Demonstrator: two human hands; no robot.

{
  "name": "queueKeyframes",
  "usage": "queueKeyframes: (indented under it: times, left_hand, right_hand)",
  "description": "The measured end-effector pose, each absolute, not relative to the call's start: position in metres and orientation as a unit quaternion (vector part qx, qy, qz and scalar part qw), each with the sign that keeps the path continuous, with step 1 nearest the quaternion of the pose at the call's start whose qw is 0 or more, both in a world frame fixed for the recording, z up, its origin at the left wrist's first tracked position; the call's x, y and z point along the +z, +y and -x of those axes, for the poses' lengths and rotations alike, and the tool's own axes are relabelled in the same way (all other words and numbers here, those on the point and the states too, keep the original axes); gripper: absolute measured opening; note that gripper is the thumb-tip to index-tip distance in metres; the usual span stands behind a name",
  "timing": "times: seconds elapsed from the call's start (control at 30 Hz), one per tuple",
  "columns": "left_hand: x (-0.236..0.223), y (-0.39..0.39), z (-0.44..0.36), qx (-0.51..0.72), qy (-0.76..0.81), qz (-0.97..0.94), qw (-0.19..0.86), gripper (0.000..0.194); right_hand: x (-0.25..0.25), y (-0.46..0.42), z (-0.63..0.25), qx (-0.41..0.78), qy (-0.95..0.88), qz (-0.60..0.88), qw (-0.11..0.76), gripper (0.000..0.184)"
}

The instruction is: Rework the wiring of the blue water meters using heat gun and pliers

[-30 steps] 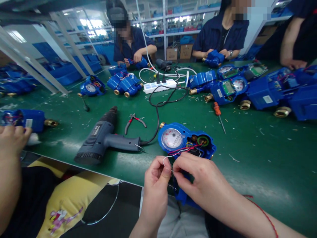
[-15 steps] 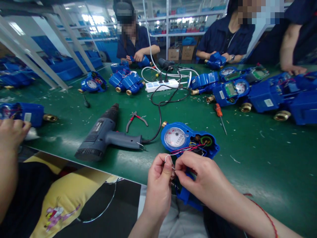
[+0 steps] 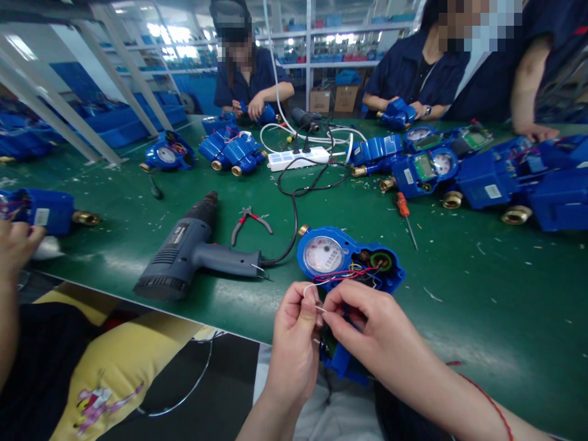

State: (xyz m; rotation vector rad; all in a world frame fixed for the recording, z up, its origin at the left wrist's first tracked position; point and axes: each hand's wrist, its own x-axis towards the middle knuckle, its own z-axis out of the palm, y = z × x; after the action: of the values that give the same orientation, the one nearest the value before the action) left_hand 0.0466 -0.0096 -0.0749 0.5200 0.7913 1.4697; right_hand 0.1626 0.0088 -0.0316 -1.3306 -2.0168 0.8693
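Note:
An open blue water meter [image 3: 340, 260] with a white dial and loose red, blue and yellow wires lies at the near edge of the green table [image 3: 482, 288]. My left hand [image 3: 296, 334] pinches a thin white wire [image 3: 312, 286] that loops up from the meter. My right hand [image 3: 367, 331] meets it fingertip to fingertip, pinching the same wire's end. Beneath both hands sits a blue cover part [image 3: 342, 361], partly hidden.
A grey heat gun [image 3: 193, 254] lies left of the meter, its black cord running to a white power strip [image 3: 298, 159]. Pliers [image 3: 250, 222], a red-handled screwdriver [image 3: 407, 214] and several blue meters are spread about. Co-workers sit opposite; another person's hand [image 3: 16, 245] is at the left.
My hands stay pinched on the white wire, shifting slightly together. The view has drifted a little; the person's hand at the left has slid further left.

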Motion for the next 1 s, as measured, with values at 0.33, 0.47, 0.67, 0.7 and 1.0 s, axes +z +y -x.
queueKeyframes:
  times: [0.33,0.47,0.67,0.7,1.0]
  left_hand:
    - [-0.074,-0.010,-0.047,0.637,0.333,-0.205,0.664,0.028]
    - [-0.075,-0.010,-0.048,0.636,0.340,-0.196,0.665,0.030]
    - [-0.076,-0.009,-0.049,0.634,0.338,-0.201,0.667,0.030]
    - [-0.075,-0.009,-0.049,0.633,0.339,-0.200,0.666,0.030]
    - [-0.073,-0.009,-0.048,0.633,0.328,-0.181,0.677,0.027]
  right_hand:
    - [-0.044,0.003,-0.159,0.292,-0.737,0.495,0.357,0.014]
    - [-0.044,0.003,-0.158,0.284,-0.732,0.515,0.344,0.013]
    - [-0.044,0.005,-0.157,0.279,-0.743,0.524,0.309,0.013]
    - [-0.045,0.005,-0.157,0.272,-0.746,0.523,0.310,0.013]
    - [-0.043,-0.001,-0.162,0.267,-0.764,0.484,0.333,0.018]
